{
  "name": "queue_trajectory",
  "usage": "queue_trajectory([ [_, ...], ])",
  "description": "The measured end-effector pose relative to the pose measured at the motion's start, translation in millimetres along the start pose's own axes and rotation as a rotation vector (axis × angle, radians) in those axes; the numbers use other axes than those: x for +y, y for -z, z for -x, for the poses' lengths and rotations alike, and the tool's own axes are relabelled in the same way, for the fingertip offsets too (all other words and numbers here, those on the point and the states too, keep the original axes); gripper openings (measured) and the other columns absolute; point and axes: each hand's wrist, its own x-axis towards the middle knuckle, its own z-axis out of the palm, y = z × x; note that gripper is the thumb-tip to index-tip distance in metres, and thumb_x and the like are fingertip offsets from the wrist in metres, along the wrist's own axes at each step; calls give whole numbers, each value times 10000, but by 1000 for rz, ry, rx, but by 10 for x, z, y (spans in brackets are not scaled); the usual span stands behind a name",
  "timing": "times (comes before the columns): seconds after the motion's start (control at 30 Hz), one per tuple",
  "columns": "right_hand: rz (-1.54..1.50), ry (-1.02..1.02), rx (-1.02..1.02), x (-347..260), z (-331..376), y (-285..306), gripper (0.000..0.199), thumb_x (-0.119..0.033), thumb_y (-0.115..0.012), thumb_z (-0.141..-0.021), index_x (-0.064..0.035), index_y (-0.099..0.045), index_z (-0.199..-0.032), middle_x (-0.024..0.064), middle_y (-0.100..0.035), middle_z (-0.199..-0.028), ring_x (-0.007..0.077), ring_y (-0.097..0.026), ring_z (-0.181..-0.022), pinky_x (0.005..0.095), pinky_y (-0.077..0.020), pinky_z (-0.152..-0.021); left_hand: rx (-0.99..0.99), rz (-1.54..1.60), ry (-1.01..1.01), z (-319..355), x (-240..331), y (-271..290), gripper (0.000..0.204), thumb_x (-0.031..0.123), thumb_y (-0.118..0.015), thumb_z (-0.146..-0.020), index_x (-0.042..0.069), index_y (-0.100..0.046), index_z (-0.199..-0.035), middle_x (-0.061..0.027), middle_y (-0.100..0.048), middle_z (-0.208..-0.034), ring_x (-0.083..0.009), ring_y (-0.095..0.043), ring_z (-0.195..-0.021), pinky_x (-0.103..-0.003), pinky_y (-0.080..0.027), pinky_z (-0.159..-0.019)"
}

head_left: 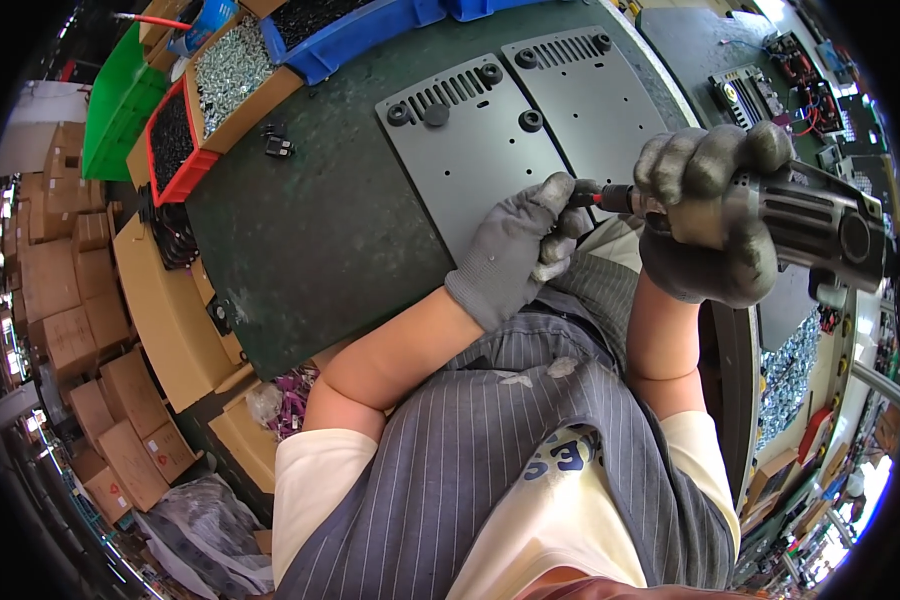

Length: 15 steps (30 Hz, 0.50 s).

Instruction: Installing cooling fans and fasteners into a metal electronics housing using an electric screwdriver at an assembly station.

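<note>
My right hand [715, 215], in a grey glove, is wrapped round a black power screwdriver [820, 218] held level, its bit pointing left. My left hand [520, 240], gloved too, pinches a small black part [584, 188] at the bit's tip; the fingers hide much of it. Both hands are above the near edge of a grey metal panel [480, 160] lying flat on the bench. This panel has slots, small holes and several round black rubber feet [531, 121]. Beside it on the right lies a second slotted panel [595, 100] with feet at its far corners.
On the dark green bench [320, 220] lie small black parts [278, 143]. Behind to the left stand a red bin [180, 150] of black pieces, a carton of screws [232, 75] and a blue bin [345, 45]. Electronic parts [745, 95] sit at the far right.
</note>
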Motion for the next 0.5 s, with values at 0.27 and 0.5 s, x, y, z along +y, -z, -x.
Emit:
queue_trajectory([
  [0.27, -9, 3, 409, -259, 53, 199, 413, -257, -533, -808, -67, -453, -1166, 104, -602, -870, 244, -576, -798, 417, -434, -751, 71, -954, -531, -378, 161, 374, 327, 308, -569, -906, 33, -614, -1075, -102, -653, -841, -157, -619, -742, -260, -488, -590],
  [0.5, 122, -99, 491, -273, 184, 100, 499, -263, -561, -769, -34, -450, -1198, 101, -532, -874, 209, -500, -750, 353, -394, -704, 387, -1882, -668, -561, 473, 294, 331, 272, -670, -788, 132, -651, -1087, -108, -665, -998, -262, -638, -884, -346, -504, -738],
])
